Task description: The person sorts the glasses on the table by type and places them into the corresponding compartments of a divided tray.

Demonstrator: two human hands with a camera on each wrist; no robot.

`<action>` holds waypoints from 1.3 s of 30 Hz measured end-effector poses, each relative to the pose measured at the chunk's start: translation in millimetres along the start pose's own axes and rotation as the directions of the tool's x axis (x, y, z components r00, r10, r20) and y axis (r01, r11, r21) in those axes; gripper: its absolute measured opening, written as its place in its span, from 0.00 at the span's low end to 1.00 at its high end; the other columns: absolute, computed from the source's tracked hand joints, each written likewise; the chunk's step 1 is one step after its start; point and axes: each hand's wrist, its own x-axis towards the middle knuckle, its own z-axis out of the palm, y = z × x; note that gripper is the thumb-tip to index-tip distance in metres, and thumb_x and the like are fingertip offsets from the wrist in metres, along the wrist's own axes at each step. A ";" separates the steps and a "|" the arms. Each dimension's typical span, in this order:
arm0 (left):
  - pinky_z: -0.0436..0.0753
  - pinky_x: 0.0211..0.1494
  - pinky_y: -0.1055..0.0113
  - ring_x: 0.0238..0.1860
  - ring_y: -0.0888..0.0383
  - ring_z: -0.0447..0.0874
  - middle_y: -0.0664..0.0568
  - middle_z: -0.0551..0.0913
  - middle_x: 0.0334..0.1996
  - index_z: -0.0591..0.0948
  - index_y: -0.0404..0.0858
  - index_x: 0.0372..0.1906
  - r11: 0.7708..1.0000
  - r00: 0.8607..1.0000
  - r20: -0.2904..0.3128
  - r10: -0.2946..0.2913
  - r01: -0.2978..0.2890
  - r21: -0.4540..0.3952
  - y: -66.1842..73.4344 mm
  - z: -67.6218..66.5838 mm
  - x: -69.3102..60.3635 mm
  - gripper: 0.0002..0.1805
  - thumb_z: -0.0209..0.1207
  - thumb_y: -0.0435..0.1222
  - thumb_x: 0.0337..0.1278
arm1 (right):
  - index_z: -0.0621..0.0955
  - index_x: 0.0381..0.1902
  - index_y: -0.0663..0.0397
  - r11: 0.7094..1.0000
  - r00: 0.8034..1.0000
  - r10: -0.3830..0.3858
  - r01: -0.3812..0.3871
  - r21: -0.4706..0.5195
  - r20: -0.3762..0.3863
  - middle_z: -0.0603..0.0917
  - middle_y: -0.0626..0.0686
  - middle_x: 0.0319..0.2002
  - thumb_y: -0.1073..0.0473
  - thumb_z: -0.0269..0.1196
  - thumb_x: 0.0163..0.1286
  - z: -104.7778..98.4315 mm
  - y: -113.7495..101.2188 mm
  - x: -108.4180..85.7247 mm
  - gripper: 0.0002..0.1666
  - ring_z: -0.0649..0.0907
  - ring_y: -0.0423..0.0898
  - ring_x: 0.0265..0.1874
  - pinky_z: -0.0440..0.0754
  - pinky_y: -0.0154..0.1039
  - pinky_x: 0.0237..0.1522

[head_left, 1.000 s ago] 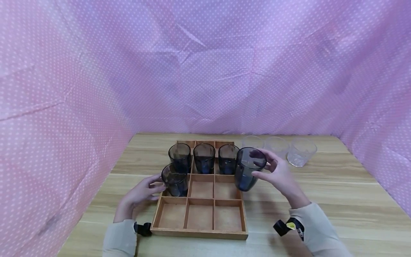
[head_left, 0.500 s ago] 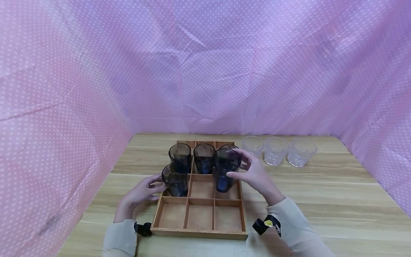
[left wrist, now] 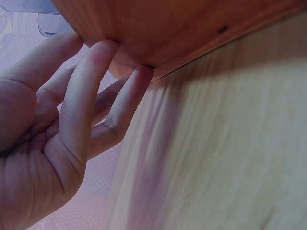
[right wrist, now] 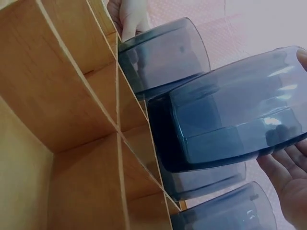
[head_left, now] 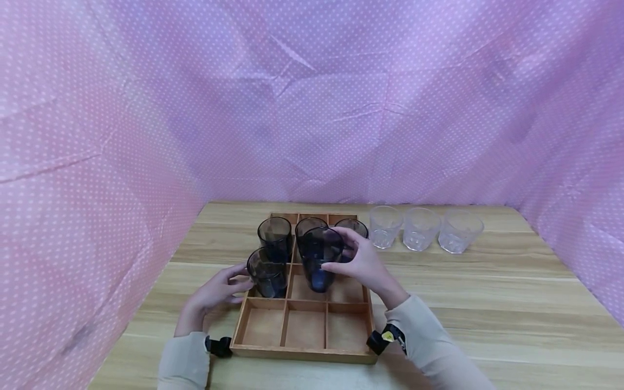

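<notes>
My right hand point(head_left: 363, 265) grips a dark glass point(head_left: 312, 273) by its side, above the middle compartment of the wooden tray point(head_left: 302, 355). In the right wrist view this dark glass point(right wrist: 225, 120) is tilted, its base near the dividers. My left hand point(head_left: 214, 292) is at the tray's left side, beside a dark glass point(head_left: 268, 279) in the middle row; in the left wrist view its fingertips point(left wrist: 141, 74) touch the tray wall point(left wrist: 168, 33). Dark glasses stand in a row behind: one at left point(head_left: 275, 238), one partly hidden in the middle, one at right point(head_left: 355, 225).
Three clear glasses point(head_left: 385, 230) stand in a row at the back right of the wooden table point(head_left: 487, 303). Dividers split the tray into square compartments, with a narrower row at the back. A pink dotted cloth point(head_left: 312, 135) surrounds the table behind and at both sides.
My right hand has carried its dark glass leftward from beyond the tray's right edge to above the middle compartment. My left hand has stayed at the tray's left side.
</notes>
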 end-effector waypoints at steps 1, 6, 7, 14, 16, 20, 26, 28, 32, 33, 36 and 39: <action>0.86 0.42 0.70 0.50 0.63 0.79 0.29 0.65 0.65 0.57 0.30 0.73 1.000 1.000 -0.003 -0.004 0.004 -0.002 -0.3 -0.1 0.3 0.38 0.59 0.39 0.65 | 0.73 0.63 0.59 1.000 1.000 0.006 -0.006 -0.008 -0.001 0.80 0.60 0.58 0.65 0.75 0.50 1.2 0.2 0.2 0.41 0.79 0.50 0.55 0.80 0.41 0.57; 0.86 0.41 0.70 0.50 0.62 0.78 0.29 0.65 0.65 0.57 0.30 0.73 1.000 1.000 0.003 0.003 -0.003 -0.006 0.0 -0.5 0.1 0.37 0.59 0.38 0.65 | 0.73 0.63 0.58 0.999 1.000 0.017 -0.017 -0.032 0.010 0.80 0.59 0.58 0.63 0.75 0.51 6.2 1.4 0.4 0.41 0.79 0.54 0.57 0.79 0.51 0.59; 0.86 0.41 0.70 0.50 0.62 0.78 0.29 0.65 0.65 0.58 0.29 0.73 1.000 1.000 0.002 0.001 -0.001 -0.007 0.1 -0.3 0.1 0.37 0.59 0.38 0.65 | 0.73 0.63 0.58 0.999 1.000 0.015 -0.015 -0.030 0.015 0.80 0.59 0.58 0.63 0.75 0.51 7.0 1.7 0.3 0.40 0.79 0.54 0.57 0.78 0.52 0.60; 0.86 0.41 0.70 0.50 0.60 0.79 0.29 0.65 0.65 0.58 0.29 0.73 1.000 1.000 0.002 -0.001 0.001 -0.015 2.2 0.8 0.5 0.37 0.59 0.37 0.65 | 0.72 0.63 0.59 1.000 0.999 0.005 -0.005 -0.007 0.032 0.80 0.60 0.59 0.64 0.75 0.51 12.0 3.1 0.1 0.41 0.80 0.55 0.57 0.78 0.51 0.60; 0.86 0.41 0.70 0.52 0.58 0.78 0.28 0.65 0.65 0.57 0.29 0.73 1.000 1.000 0.005 0.004 -0.004 -0.014 2.7 0.9 0.5 0.37 0.59 0.37 0.65 | 0.72 0.62 0.60 1.000 0.999 0.006 -0.006 0.001 0.037 0.80 0.60 0.59 0.64 0.75 0.51 13.0 3.3 0.1 0.40 0.80 0.55 0.57 0.78 0.50 0.60; 0.86 0.41 0.69 0.54 0.54 0.77 0.28 0.64 0.66 0.57 0.30 0.73 1.000 1.000 0.005 0.001 -0.001 -0.014 3.1 1.1 0.4 0.38 0.59 0.37 0.65 | 0.72 0.62 0.60 1.000 0.999 0.014 -0.014 0.001 0.036 0.80 0.60 0.58 0.64 0.75 0.51 14.3 3.8 -0.2 0.40 0.80 0.55 0.56 0.79 0.49 0.59; 0.86 0.41 0.69 0.53 0.56 0.78 0.28 0.64 0.66 0.57 0.29 0.73 1.000 1.000 -0.001 -0.011 0.011 -0.019 3.1 1.2 0.0 0.37 0.59 0.36 0.65 | 0.72 0.62 0.59 0.999 0.998 0.045 -0.044 -0.017 0.036 0.80 0.60 0.58 0.63 0.76 0.51 16.3 5.4 -0.3 0.41 0.80 0.54 0.55 0.79 0.50 0.59; 0.86 0.41 0.70 0.52 0.58 0.78 0.28 0.64 0.66 0.57 0.29 0.73 1.000 1.000 -0.003 -0.013 0.013 -0.021 3.1 1.1 0.0 0.37 0.59 0.37 0.65 | 0.72 0.62 0.59 0.998 0.998 0.055 -0.054 -0.022 0.033 0.81 0.60 0.57 0.63 0.76 0.51 17.1 6.3 -0.4 0.41 0.81 0.54 0.55 0.80 0.50 0.59; 0.86 0.41 0.70 0.50 0.60 0.78 0.28 0.63 0.66 0.57 0.28 0.73 1.000 1.000 -0.005 -0.015 0.014 -0.025 3.5 1.3 -0.2 0.37 0.59 0.37 0.65 | 0.73 0.62 0.59 0.998 0.997 0.066 -0.066 -0.024 0.032 0.81 0.60 0.57 0.63 0.76 0.50 18.7 9.0 -0.5 0.41 0.81 0.54 0.54 0.80 0.49 0.59; 0.86 0.40 0.70 0.50 0.60 0.78 0.28 0.64 0.66 0.57 0.28 0.73 1.000 1.000 -0.005 -0.014 0.014 -0.025 3.6 1.4 -0.3 0.37 0.59 0.37 0.65 | 0.73 0.62 0.59 0.997 0.997 0.068 -0.067 -0.023 0.034 0.81 0.59 0.57 0.63 0.76 0.50 19.1 9.7 -0.4 0.41 0.81 0.53 0.54 0.80 0.49 0.59; 0.86 0.40 0.70 0.49 0.61 0.78 0.28 0.64 0.65 0.57 0.28 0.73 1.000 1.000 -0.006 -0.011 0.011 -0.020 3.5 1.5 -0.4 0.38 0.59 0.37 0.65 | 0.73 0.61 0.58 0.997 0.997 0.074 -0.073 -0.027 0.037 0.81 0.59 0.57 0.62 0.76 0.50 20.0 11.8 -0.3 0.40 0.81 0.52 0.55 0.79 0.48 0.60; 0.86 0.41 0.70 0.49 0.61 0.78 0.28 0.65 0.65 0.57 0.28 0.73 1.000 1.000 -0.008 -0.010 0.010 -0.018 3.4 1.4 -0.5 0.38 0.60 0.37 0.65 | 0.74 0.62 0.57 0.995 0.995 0.090 -0.089 -0.045 0.035 0.81 0.58 0.57 0.61 0.77 0.49 21.0 13.5 -0.4 0.41 0.81 0.52 0.55 0.79 0.48 0.60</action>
